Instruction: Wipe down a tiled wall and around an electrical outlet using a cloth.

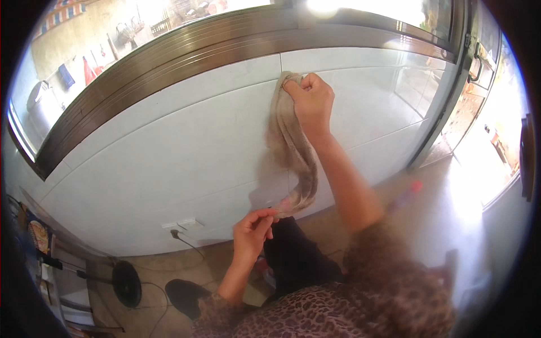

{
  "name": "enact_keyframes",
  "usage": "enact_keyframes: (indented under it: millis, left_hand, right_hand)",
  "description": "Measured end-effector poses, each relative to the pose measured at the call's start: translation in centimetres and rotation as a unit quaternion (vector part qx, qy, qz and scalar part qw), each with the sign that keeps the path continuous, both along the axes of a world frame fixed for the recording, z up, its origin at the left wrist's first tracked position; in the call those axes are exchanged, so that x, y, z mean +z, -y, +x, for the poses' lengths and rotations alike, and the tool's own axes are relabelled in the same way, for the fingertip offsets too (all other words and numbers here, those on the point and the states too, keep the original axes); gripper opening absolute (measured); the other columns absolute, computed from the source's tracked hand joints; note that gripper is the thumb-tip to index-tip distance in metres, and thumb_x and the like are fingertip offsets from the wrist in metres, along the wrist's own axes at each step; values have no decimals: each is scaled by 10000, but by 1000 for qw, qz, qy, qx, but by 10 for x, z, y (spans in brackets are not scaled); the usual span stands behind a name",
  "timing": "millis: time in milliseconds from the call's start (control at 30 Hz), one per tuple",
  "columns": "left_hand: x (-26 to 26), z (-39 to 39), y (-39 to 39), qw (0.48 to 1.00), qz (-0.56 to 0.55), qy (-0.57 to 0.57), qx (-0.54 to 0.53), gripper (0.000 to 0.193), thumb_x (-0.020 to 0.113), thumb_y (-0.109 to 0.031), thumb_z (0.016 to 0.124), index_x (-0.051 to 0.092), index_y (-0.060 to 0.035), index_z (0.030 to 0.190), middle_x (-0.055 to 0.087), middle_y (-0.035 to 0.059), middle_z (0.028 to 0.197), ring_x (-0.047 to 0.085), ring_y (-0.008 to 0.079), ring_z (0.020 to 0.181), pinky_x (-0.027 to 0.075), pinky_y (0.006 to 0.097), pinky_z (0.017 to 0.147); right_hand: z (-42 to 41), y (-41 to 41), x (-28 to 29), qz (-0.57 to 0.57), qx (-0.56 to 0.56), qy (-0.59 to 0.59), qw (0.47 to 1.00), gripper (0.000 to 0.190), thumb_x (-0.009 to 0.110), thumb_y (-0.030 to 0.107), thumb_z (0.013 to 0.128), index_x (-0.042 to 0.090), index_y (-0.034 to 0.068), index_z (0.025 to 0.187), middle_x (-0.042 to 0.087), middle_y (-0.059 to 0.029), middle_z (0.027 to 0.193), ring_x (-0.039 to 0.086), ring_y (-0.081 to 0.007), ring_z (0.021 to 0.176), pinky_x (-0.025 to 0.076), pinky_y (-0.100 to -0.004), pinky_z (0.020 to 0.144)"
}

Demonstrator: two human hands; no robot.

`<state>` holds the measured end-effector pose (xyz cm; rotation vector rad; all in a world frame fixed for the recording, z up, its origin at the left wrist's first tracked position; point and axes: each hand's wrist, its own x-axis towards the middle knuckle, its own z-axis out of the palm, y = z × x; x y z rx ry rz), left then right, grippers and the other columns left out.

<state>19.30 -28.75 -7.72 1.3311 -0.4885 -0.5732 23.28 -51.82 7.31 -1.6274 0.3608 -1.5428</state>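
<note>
A greyish-brown cloth hangs in a long, loosely folded strip in front of the white tiled wall. My right hand grips its upper end, with thumb and fingers pinched together, below the brown window frame. Lower down and to the left, my left hand pinches the cloth's other end, where a pinkish patch shows. Between the two hands the cloth sags in a curve to the right. Whether its upper end touches the tiles is not clear.
A wall socket has a plug and cord low on the wall. The round black base of a stand and loose cables lie on the floor at left. Shelving stands beyond it. At right is a door with a handle.
</note>
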Motion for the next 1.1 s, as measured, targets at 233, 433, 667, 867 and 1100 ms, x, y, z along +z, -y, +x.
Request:
enact_keyframes:
  millis: [233, 433, 667, 867, 1100]
  left_hand:
    - [6, 0, 5, 1000, 0, -12, 15, 144, 559, -42, 894, 646, -7, 1003, 670, 77, 828, 504, 57, 547, 348, 174, 470]
    - [13, 5, 4, 998, -12, -3, 64, 190, 553, -38, 890, 618, -18, 1068, 651, 52, 822, 508, 58, 581, 350, 180, 486]
    - [32, 20, -15, 979, -84, 38, 179, 242, 581, -90, 894, 556, -29, 1128, 592, 9, 779, 500, 53, 619, 344, 184, 508]
    - [39, 25, -34, 959, -7, 149, 239, 204, 578, -175, 917, 550, -34, 1063, 548, -5, 739, 488, 58, 622, 354, 195, 534]
    - [55, 26, -36, 892, 6, 296, 341, 263, 529, -194, 938, 531, -36, 1148, 567, 18, 895, 511, 82, 743, 405, 204, 642]
  right_hand:
    - [19, -26, -9, 66, 13, 6, 998, 308, 661, 140, 714, 424, -12, 590, 423, -130, 530, 358, -202, 519, 372, -374, 512]
    - [43, -79, -4, -3, 31, 58, 998, 289, 671, 96, 717, 431, -11, 596, 448, -132, 544, 385, -210, 513, 375, -371, 514]
    - [23, -79, -10, 245, 521, -1, 818, 157, 624, 119, 856, 573, 7, 757, 573, -28, 706, 507, -124, 627, 426, -295, 588]
    - [-1, -91, -21, 263, 661, 84, 697, 187, 443, 153, 976, 534, 10, 1056, 593, -59, 970, 570, -142, 883, 481, -305, 804]
    - [-15, -104, -22, 299, 685, 103, 656, 286, 386, 222, 1001, 458, 15, 1185, 557, -106, 1129, 560, -193, 1023, 480, -350, 900]
